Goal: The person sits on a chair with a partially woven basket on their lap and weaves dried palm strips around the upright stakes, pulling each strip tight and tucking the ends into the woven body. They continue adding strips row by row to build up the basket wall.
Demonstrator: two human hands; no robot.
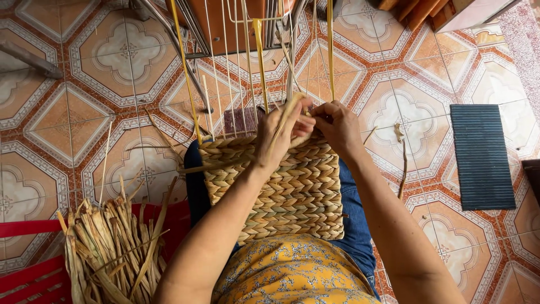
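At the far edge of the woven panel [281, 197], both hands meet over the lap. Left hand [281, 132]: forearm rises from the near left, wrist bent, fingers curled shut around one flat dried strand [284, 121] that runs up across the knuckles toward the frame. Right hand [337, 126]: forearm comes from the near right, fingers bent inward and pinched together at the tip of the same strand, touching the left fingertips. The strand lies between the two sets of fingers, just where the finished braiding ends and the bare uprights begin.

One woven panel, of thick braided rows in a herringbone pattern, rests on the knees, over blue trousers [354, 225] and just beyond the yellow patterned shirt [292, 276]. Its far edge touches both hands. From it a wire frame [236, 67] of many thin white uprights stands away from the person, with three yellow rods [260, 56] among them; the exact count of white wires cannot be told.

One bundle of dried leaf strips [112, 247] lies at the near left on a red plastic seat [28, 253], well apart from the hands. A few loose strips lie on the patterned tile floor [84, 84]. One dark ribbed mat [482, 155] lies on the floor at the right. Wooden furniture [439, 11] shows at the far right.
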